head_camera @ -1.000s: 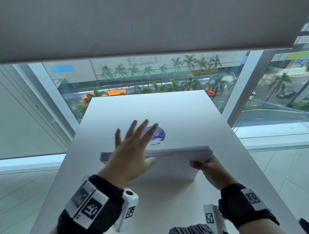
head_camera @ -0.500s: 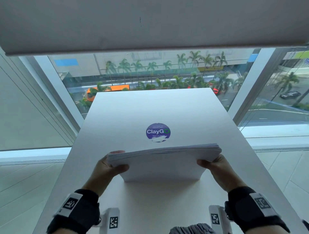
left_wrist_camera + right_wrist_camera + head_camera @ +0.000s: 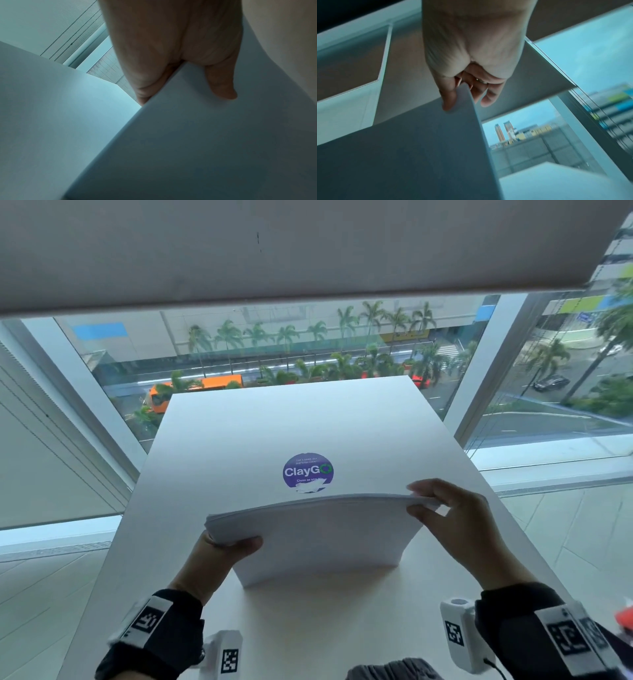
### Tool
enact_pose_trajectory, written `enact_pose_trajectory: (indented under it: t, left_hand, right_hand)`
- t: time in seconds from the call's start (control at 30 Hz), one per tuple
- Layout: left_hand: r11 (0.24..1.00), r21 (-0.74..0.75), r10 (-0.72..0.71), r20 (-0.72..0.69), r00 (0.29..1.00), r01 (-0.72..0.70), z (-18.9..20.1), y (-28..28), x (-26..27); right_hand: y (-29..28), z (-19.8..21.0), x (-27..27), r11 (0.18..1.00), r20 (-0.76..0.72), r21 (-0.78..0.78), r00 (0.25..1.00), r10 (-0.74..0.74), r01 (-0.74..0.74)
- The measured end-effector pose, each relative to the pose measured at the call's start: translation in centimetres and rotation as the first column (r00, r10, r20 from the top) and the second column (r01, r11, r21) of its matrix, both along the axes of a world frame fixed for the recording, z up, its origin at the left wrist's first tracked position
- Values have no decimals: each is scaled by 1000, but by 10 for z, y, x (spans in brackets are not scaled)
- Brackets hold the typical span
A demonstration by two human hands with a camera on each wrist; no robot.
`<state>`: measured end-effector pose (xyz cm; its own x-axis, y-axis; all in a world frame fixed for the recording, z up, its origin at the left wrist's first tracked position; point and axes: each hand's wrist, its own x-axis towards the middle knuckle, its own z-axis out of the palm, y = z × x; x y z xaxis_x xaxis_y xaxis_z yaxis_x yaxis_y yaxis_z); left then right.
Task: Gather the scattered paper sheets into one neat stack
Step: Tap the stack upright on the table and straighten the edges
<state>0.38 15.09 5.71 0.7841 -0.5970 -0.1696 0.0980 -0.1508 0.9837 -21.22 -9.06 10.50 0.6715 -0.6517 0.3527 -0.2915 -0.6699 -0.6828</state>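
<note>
A thick stack of white paper sheets [image 3: 318,535] stands on its lower edge on the white table [image 3: 291,426], top edge bowed and higher at the right. My left hand [image 3: 222,546] grips the stack's upper left corner, thumb on the near face. My right hand [image 3: 442,508] pinches the upper right corner, fingers over the top edge. In the left wrist view the left hand [image 3: 173,75] has its thumb on the paper stack [image 3: 197,148]. In the right wrist view the right hand [image 3: 464,94] pinches the paper stack [image 3: 412,155] between thumb and fingers.
A round purple ClayGo sticker [image 3: 307,472] sits on the table just beyond the stack. Windows [image 3: 274,350] lie past the table's far edge, with a lowered blind [image 3: 274,244] above. Tiled floor [image 3: 575,529] shows on both sides of the table.
My left hand went from lying flat on the stack's face to gripping its left corner. My right hand rose to the top right corner, so the top edge now slopes up to the right.
</note>
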Motion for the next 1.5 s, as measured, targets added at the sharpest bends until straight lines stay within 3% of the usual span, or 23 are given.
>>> enact_pose_trajectory:
  t: [0.13,0.23,0.33,0.43,0.57,0.7,0.9,1.0,1.13,1.23,1.3,1.4,1.5]
  left_hand:
    - [998,-55,-20,-41,999,18,0,0,2]
    - [997,-70,-38,-43,998,35,-2,1,3]
    - [995,-93,-40,-39,998,36,-4,1,2]
    - [993,-110,-57,-41,998,52,-4,3,2]
    - [992,-114,-58,-53,997,52,-4,4,0]
    - [991,-131,-52,-79,996,41,-4,4,1]
    - [990,-118,-85,-31,996,81,-4,4,1]
    - [988,-140,-76,-82,994,64,-3,4,1]
    - [989,-138,-69,-103,992,55,-2,6,-1]
    - [988,-140,-75,-89,993,62,0,5,-4]
    - [989,-135,-70,-64,995,61,1,5,-4]
    - [983,-166,-87,-69,994,74,4,6,-7]
    - [983,-171,-82,-77,994,67,3,6,-8]
  right_hand:
    - [9,23,-3,920,75,-390,997,-3,32]
    - [18,30,-1,874,73,-482,997,-33,64]
    - [31,24,7,879,-154,-472,988,1,-74]
    - [34,13,11,846,-389,-483,921,26,-228]
    - [38,23,11,893,-270,-443,962,-46,-82]
    - [40,15,13,869,-452,-436,892,15,-236]
    - [44,19,11,893,-319,-401,945,72,-203]
    - [44,15,12,892,-394,-366,913,108,-264]
    - [42,9,13,875,-531,-391,847,41,-287]
    - [40,17,15,883,-473,-421,881,-19,-207]
    - [42,25,17,889,-485,-398,874,3,-224]
    - [46,26,26,901,-598,-297,797,83,-317]
    - [53,33,38,880,-498,-383,865,59,-281]
